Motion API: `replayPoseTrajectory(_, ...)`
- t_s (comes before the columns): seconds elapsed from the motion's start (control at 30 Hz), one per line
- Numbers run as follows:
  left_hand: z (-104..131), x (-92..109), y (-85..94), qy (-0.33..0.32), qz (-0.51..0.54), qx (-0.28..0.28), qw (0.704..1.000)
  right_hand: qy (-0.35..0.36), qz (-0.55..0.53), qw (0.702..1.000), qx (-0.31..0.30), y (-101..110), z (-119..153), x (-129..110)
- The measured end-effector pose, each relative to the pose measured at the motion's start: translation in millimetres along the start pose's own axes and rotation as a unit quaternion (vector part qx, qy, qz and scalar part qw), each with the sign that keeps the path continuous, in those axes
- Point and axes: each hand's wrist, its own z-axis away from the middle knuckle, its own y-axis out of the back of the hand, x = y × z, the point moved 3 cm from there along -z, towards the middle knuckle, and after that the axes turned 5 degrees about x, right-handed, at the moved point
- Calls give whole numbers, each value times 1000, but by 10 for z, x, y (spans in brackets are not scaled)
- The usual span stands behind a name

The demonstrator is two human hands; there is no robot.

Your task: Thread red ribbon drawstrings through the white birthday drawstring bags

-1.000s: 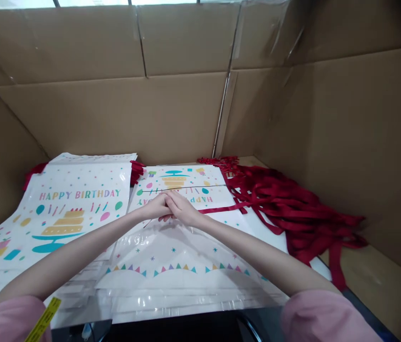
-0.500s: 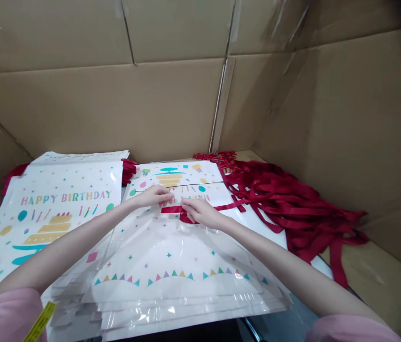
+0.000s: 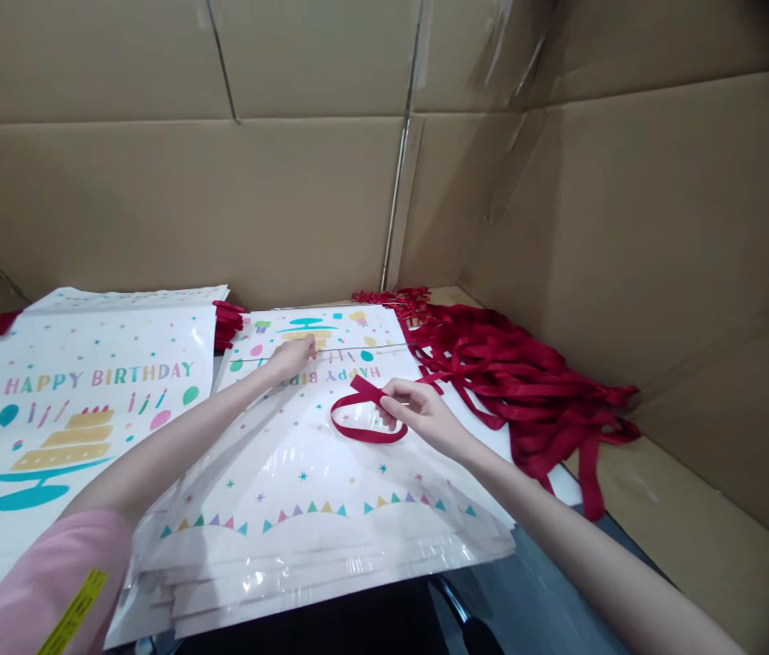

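My right hand (image 3: 418, 411) pinches a dark red ribbon (image 3: 369, 435) that hangs in a loop above the printed sheets. A flat end of it sticks out past my fingertips. Farther back, my left hand (image 3: 298, 353) has its fingers drawn together at a thin dark cord (image 3: 349, 349) stretched across the stack. Whether it grips the cord is hidden. Under both hands lies a stack of glossy white birthday sheets (image 3: 275, 491), its lettering upside down from my side.
To the left, another stack of Happy Birthday sheets (image 3: 104, 337) has red ribbon bundles (image 3: 227, 325) at its sides. A heap of loose red ribbons (image 3: 527, 382) spreads on the right. Cardboard walls (image 3: 172, 209) enclose the back and right. A dark chair part (image 3: 476, 628) shows below.
My hands have moved apart. The right one drew the ribbon toward the right and it now forms an open loop; the left moved back toward the cord. The view shifted slightly.
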Motion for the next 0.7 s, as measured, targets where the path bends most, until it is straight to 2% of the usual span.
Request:
replayPoseTrajectory(0.07, 200, 61, 265, -3, 16, 24, 1000, 5, -10, 1000, 22, 21, 37, -18)
replayPoseTrajectory(0.13, 497, 115, 577, -14, 43, 31, 998, 13, -7, 999, 51, 42, 69, -23)
replayPoseTrajectory(0.2, 873, 155, 887, -24, 129, 38, 991, 19, 1, 997, 73, 44, 90, -21)
replayPoseTrajectory(0.3, 1480, 159, 1215, 0, 155, 38, 987, 28, -15, 995, 97, 8, 99, -22)
replayPoseTrajectory(0.37, 1841, 144, 1306, 26, 158, 29, 987, 37, -38, 993, 106, -37, 97, -31)
replayPoseTrajectory(0.47, 2232, 121, 1316, 61, 149, 40, 986, 47, -55, 992, 107, -113, 100, -48)
replayPoseTrajectory(0.57, 2446, 100, 1262, 79, 156, 41, 984, 55, -62, 991, 107, -169, 120, -67)
replayPoseTrajectory(0.7, 2562, 53, 1238, 86, 160, 54, 982, 60, -68, 990, 104, -206, 159, -88)
